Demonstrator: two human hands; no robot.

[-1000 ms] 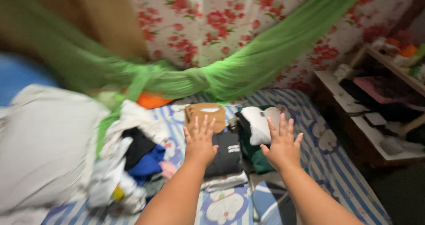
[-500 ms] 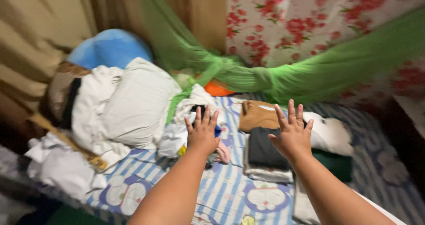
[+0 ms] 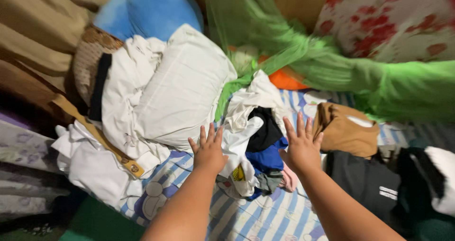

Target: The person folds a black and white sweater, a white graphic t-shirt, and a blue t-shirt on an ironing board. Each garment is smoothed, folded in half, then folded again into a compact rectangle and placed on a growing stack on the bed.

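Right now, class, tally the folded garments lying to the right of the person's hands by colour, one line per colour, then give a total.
Brown folded garment: 1
Black folded garment: 1
White folded garment: 1
Total: 3

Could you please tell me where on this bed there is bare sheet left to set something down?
The striped sheet lies bare between the two forearms, below the heap of loose clothes. A smaller strip shows under the left hand, beside the white pillow. It is crowded ahead of the right hand, and rightward by the folded brown garment and black garment.
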